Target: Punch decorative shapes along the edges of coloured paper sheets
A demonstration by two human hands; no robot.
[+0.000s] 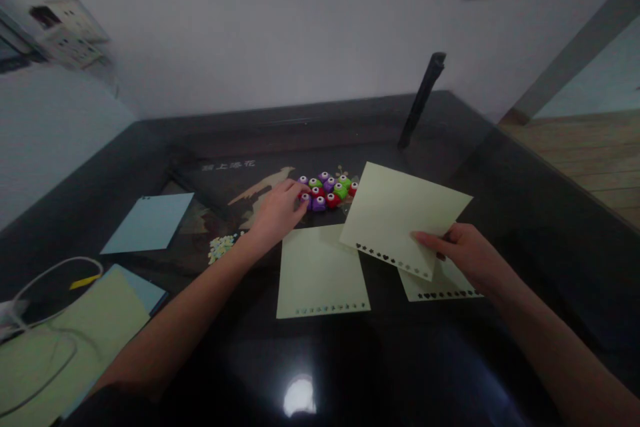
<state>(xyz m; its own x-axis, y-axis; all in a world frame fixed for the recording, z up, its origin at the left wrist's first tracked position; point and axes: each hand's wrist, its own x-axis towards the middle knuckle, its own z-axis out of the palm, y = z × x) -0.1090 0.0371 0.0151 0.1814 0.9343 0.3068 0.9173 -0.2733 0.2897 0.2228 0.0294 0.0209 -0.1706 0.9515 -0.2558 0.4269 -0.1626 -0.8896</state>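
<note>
Small red, purple and green paper punches (333, 200) with white round buttons are grouped on the dark table. My left hand (280, 210) is at the group's left edge, its thumb and fingers closed around a paper punch (305, 197). My right hand (463, 250) pinches a pale yellow-green sheet (405, 213) by its right side, tilted above the table. Heart, star and flower-like holes run along that sheet's lower edge. Beneath it on the table are another pale sheet (325, 273) with a row of small holes and a partly covered sheet (425, 292), also punched.
At the left lie a blue sheet (150, 223), a stack of green and blue paper (95, 340) and a white cable (55, 260). Small paper cut-outs (220, 248) are heaped near my left forearm. A black upright bar (423, 100) stands at the back right, before the wall.
</note>
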